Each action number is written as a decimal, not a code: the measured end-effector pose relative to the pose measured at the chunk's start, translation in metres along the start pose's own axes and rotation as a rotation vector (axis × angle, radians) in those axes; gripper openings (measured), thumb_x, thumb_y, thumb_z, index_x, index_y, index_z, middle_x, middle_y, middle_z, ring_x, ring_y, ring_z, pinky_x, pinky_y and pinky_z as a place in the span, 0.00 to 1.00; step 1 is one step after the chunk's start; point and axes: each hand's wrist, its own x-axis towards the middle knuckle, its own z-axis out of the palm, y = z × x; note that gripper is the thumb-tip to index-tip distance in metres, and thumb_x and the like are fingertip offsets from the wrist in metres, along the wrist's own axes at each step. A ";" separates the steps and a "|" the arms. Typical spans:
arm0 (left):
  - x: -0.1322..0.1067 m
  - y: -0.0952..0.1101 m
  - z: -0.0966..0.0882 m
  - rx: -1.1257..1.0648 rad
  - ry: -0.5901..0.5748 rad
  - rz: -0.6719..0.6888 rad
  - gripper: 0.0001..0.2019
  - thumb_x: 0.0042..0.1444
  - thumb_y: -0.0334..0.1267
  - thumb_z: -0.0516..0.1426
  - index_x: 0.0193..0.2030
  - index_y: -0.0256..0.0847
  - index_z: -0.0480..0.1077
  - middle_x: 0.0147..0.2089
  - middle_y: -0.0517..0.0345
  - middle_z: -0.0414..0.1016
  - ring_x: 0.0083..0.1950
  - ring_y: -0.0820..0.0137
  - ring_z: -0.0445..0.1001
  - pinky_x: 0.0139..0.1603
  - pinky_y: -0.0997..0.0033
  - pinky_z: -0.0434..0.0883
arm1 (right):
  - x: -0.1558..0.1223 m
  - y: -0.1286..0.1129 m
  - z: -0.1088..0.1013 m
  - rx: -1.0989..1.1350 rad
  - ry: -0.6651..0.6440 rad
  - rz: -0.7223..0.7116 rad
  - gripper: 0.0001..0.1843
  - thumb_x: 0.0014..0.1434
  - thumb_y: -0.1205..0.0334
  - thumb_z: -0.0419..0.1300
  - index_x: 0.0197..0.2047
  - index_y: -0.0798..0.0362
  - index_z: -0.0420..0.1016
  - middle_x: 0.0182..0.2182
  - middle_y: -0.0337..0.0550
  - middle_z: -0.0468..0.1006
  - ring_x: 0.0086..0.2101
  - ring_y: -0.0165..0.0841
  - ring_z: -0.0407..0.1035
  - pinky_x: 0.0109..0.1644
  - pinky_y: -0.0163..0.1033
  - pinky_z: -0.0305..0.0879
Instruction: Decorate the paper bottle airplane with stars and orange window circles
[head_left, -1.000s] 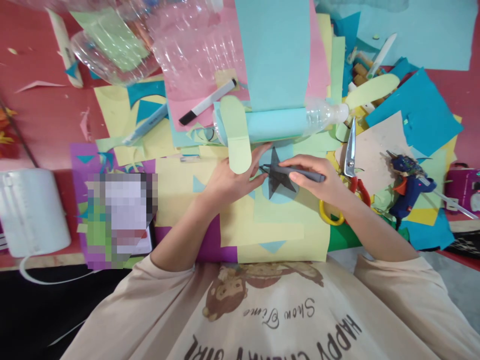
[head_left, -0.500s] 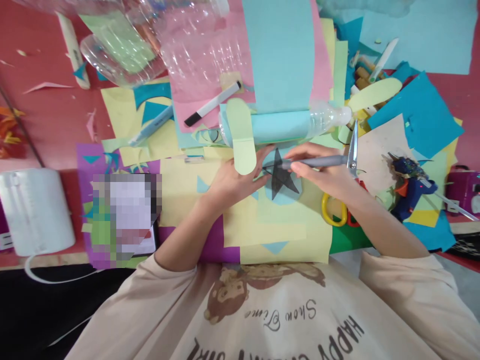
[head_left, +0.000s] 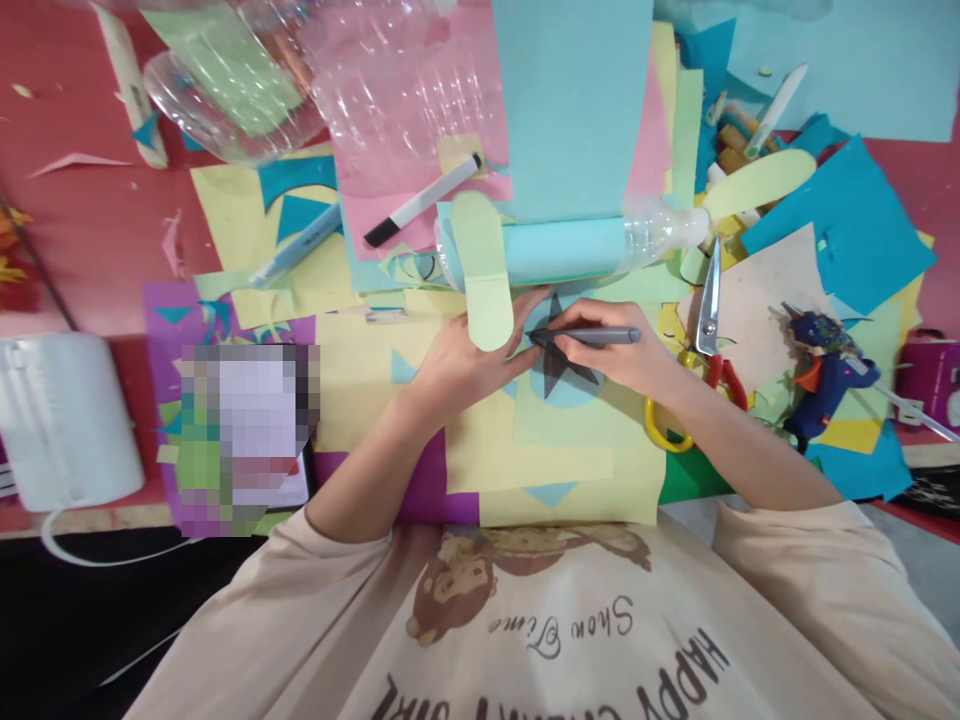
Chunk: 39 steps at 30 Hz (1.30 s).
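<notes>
In the head view, my right hand pinches a grey marker. The marker's tip points left, at the left arm of a dark star on a light-blue paper disc. My left hand lies flat at the disc's left side, thumb and forefinger spread around that star arm. A pale-green rounded paper strip hangs over part of the left hand's fingers. Just beyond both hands lies a clear plastic bottle wrapped in light-blue paper. Pale-yellow paper is underneath the disc.
Scissors with red and yellow handles lie by my right forearm. Farther right is a blue glue gun. A white marker and clear plastic packaging are beyond the bottle. At left sits a white case.
My right hand has shifted slightly left, and the marker's tip has moved from the star's middle to its left arm. The left hand stays in place.
</notes>
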 end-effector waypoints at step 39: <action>0.000 0.000 0.000 0.035 0.020 0.015 0.29 0.61 0.43 0.53 0.69 0.42 0.55 0.29 0.63 0.66 0.27 0.74 0.62 0.30 0.75 0.60 | 0.000 0.000 -0.001 0.023 -0.017 0.015 0.05 0.54 0.63 0.61 0.28 0.55 0.71 0.20 0.33 0.67 0.22 0.23 0.55 0.25 0.31 0.51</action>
